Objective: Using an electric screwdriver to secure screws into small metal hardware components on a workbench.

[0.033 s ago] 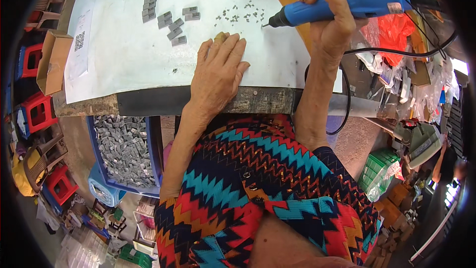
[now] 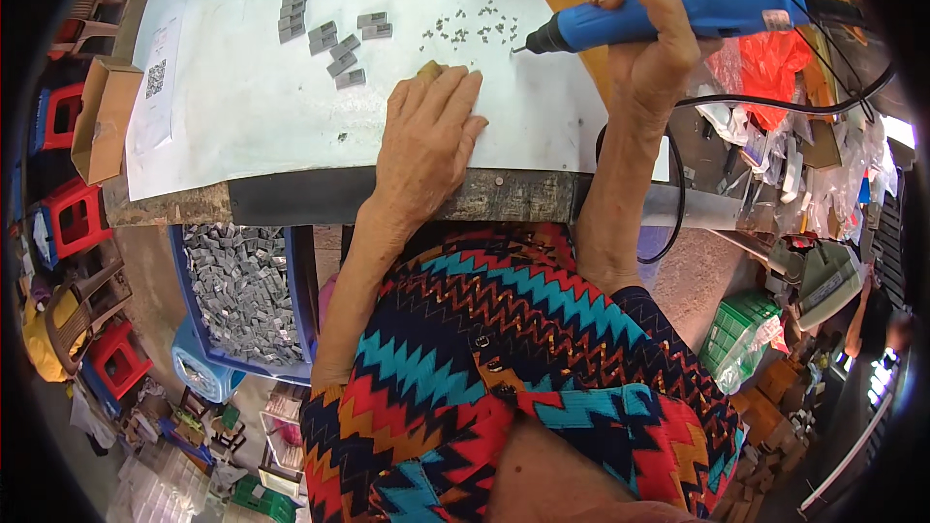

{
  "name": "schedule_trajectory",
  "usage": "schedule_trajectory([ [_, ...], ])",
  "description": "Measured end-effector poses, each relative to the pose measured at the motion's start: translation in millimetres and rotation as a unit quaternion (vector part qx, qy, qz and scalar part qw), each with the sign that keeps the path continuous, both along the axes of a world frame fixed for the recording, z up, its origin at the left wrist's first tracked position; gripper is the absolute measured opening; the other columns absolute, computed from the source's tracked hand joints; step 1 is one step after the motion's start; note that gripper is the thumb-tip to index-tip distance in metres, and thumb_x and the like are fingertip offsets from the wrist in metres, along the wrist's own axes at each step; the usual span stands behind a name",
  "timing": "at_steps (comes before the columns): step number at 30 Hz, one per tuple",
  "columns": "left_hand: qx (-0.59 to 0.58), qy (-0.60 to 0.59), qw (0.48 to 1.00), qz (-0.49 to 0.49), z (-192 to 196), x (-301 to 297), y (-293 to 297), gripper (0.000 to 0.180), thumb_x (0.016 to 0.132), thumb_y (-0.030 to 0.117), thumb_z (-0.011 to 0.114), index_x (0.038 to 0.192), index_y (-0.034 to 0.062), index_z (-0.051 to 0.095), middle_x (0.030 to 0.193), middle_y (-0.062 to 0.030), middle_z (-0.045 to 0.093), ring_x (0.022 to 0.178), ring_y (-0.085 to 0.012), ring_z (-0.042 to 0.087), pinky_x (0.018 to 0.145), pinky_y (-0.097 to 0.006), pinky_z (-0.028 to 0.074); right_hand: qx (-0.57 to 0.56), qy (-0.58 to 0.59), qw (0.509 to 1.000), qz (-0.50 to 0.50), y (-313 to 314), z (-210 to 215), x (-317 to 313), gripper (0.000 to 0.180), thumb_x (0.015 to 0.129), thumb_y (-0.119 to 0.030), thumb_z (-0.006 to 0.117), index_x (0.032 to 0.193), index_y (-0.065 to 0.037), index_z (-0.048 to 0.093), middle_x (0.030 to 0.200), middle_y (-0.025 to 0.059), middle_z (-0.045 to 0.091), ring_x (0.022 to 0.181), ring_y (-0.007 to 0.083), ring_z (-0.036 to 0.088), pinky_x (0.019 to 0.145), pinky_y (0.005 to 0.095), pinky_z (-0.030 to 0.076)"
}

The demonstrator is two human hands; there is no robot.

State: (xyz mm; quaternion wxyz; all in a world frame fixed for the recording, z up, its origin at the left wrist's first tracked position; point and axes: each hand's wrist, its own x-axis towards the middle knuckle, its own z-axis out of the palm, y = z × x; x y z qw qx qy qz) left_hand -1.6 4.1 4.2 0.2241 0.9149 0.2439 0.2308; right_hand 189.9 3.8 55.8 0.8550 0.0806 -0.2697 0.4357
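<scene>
My right hand [image 2: 651, 34] is wrapped round a blue electric screwdriver [image 2: 635, 15], held sideways with its black nose to the left. The thin bit [image 2: 520, 49] ends beside a scatter of tiny dark screws [image 2: 463, 31] on the white sheet [image 2: 291, 126]. Palm down, my left hand [image 2: 429, 136] lies on that sheet just nearer than the screws. Its fingers are stretched out, the thumb is apart, and one fingertip has a yellowish covering. Left of the screws are several small grey rectangular blocks [image 2: 342, 56]. More such blocks form a long row [image 2: 294, 2] going away from me.
Below the table's worn front edge [image 2: 513, 196] stands a blue bin [image 2: 300, 295] full of grey pieces. A cardboard box [image 2: 100, 121] is at the left edge. The tool's black cable [image 2: 775, 102] runs right, past plastic bags [image 2: 770, 68]. Red stools [image 2: 77, 218] stand left.
</scene>
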Motion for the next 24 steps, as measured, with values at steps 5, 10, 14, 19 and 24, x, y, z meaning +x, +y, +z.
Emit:
schedule_trajectory([
  [5, -0.076, -0.138, 0.987, 0.023, 3, 20, 10, 0.037, 0.073, 0.002, 0.063, 0.109, 0.0033, 0.055, 0.105, -0.0136, 0.054, 0.1, -0.0296, 0.049, 0.084, -0.037, 0.041, -0.261, -0.25, 0.915, -0.178, -31, 15, 14, 0.017, 0.08, -0.006, 0.055, 0.096, -0.004, 0.053, 0.083, 0.0114, 0.054, 0.065, 0.0167, 0.047, 0.067, 0.0355, 0.036],
  [10, -0.082, -0.156, 0.984, 0.03, -3, 26, 14, 0.03, 0.071, 0.002, 0.065, 0.1, 0.0041, 0.06, 0.101, -0.0128, 0.055, 0.097, -0.0273, 0.05, 0.082, -0.035, 0.042, -0.251, -0.186, 0.945, -0.094, -32, 19, 15, 0.013, 0.08, -0.005, 0.054, 0.093, -0.003, 0.053, 0.081, 0.0113, 0.052, 0.064, 0.016, 0.046, 0.066, 0.0338, 0.036],
  [14, -0.084, -0.176, 0.98, 0.043, -4, 26, 13, 0.023, 0.07, 0.001, 0.066, 0.092, 0.0027, 0.061, 0.097, -0.0117, 0.056, 0.095, -0.0259, 0.052, 0.08, -0.033, 0.043, -0.253, -0.21, 0.937, -0.119, -31, 18, 17, 0.014, 0.08, -0.005, 0.054, 0.094, -0.002, 0.053, 0.081, 0.0116, 0.051, 0.064, 0.016, 0.046, 0.065, 0.0339, 0.036],
  [19, -0.085, -0.186, 0.978, 0.044, -5, 27, 14, 0.019, 0.07, 0.001, 0.066, 0.088, 0.0019, 0.061, 0.094, -0.0112, 0.057, 0.093, -0.0251, 0.052, 0.079, -0.033, 0.043, -0.259, -0.196, 0.939, -0.117, -32, 18, 17, 0.015, 0.08, -0.006, 0.055, 0.094, -0.002, 0.052, 0.082, 0.0116, 0.051, 0.064, 0.0161, 0.046, 0.065, 0.0337, 0.035],
  [24, -0.094, -0.186, 0.977, 0.048, -5, 26, 14, 0.016, 0.07, 0.002, 0.067, 0.085, 0.0013, 0.062, 0.091, -0.0104, 0.058, 0.092, -0.024, 0.053, 0.078, -0.032, 0.044, -0.254, -0.196, 0.941, -0.106, -32, 18, 17, 0.015, 0.08, -0.006, 0.055, 0.095, -0.003, 0.051, 0.082, 0.011, 0.05, 0.065, 0.0159, 0.045, 0.066, 0.0335, 0.035],
])
